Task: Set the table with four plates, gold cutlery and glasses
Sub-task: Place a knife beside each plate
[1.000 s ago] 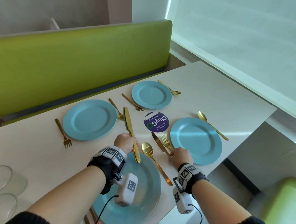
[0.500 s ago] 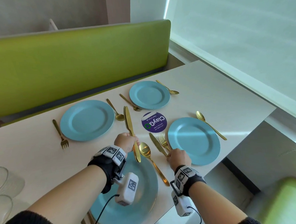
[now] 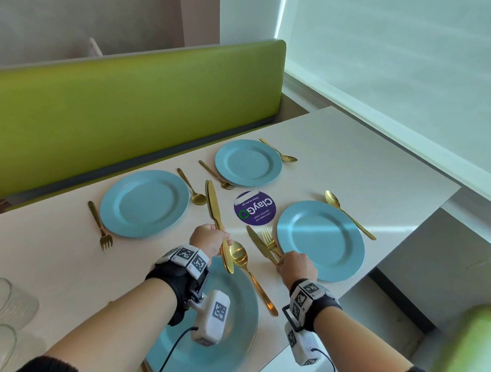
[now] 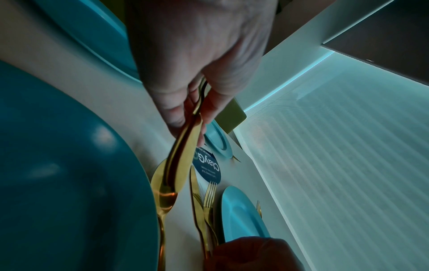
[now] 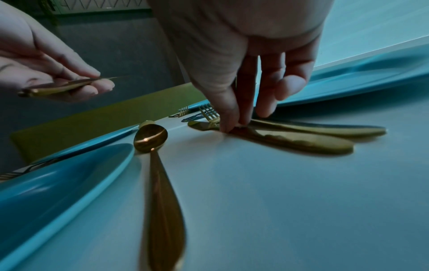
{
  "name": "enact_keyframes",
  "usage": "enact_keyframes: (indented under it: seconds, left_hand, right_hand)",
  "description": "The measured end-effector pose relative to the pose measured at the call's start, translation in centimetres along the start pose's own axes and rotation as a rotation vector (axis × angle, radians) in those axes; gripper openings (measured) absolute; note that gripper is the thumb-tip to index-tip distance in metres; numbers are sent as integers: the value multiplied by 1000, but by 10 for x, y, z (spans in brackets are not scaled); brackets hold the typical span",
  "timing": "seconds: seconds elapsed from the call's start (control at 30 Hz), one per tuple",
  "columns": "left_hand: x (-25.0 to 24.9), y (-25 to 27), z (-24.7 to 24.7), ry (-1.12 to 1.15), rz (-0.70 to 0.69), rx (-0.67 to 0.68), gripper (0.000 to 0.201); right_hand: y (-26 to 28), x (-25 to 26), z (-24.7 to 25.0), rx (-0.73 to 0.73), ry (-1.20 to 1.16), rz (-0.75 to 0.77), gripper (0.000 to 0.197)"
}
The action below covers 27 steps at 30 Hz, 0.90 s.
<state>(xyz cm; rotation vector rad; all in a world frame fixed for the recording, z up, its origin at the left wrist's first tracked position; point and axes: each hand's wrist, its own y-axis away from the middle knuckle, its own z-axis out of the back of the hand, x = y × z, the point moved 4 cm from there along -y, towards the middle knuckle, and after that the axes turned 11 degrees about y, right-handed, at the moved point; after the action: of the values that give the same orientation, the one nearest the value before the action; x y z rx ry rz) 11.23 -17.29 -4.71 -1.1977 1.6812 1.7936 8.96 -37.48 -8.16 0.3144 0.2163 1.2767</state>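
The left hand (image 3: 208,240) is clamped on two gold knives (image 3: 215,213), lifted off the desk (image 3: 336,158) just left of the round purple sticker (image 3: 255,207), likely spares awaiting the far plates. The right hand (image 3: 295,267), just below that sticker, pinches a knife (image 3: 257,243) lying flat beside a fork (image 3: 270,241), seemingly to straighten it against the plate (image 3: 321,240).

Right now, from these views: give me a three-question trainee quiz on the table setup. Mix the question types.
1. True or false: the left hand holds gold knives lifted off the table.
2. Multiple choice: the right hand has its fingertips on
A. the spoon by the far plate
B. the knife and fork left of the right-side plate
C. a glass
3. Fill in: the purple round sticker lies among the plates and reads "____".

Key
1. True; the grip is around the handles, and two blades seem to show.
2. B
3. ClayGo
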Motion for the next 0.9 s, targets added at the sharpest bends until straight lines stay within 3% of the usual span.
enact_keyframes:
  seconds: [0.17,0.43,0.53,0.63,0.73,0.9]
  left_hand:
    - [1,1,7,-4,14,23,15]
    - [-8,9,32,-14,-12,149,9]
    - [-16,11,45,-50,-34,218,15]
    - [-27,12,62,-67,-45,276,18]
    - [-37,12,76,-98,-38,315,20]
    - [-49,13,85,-178,-19,383,23]
  right_hand:
    - [9,20,18,-1,-91,65,23]
    - [43,109,58,-3,-500,271,31]
    - [59,135,74,-142,-367,408,38]
    - [70,152,79,-257,-98,606,35]
    - [79,163,86,-385,-1,740,27]
    - [69,179,87,-433,151,851,27]
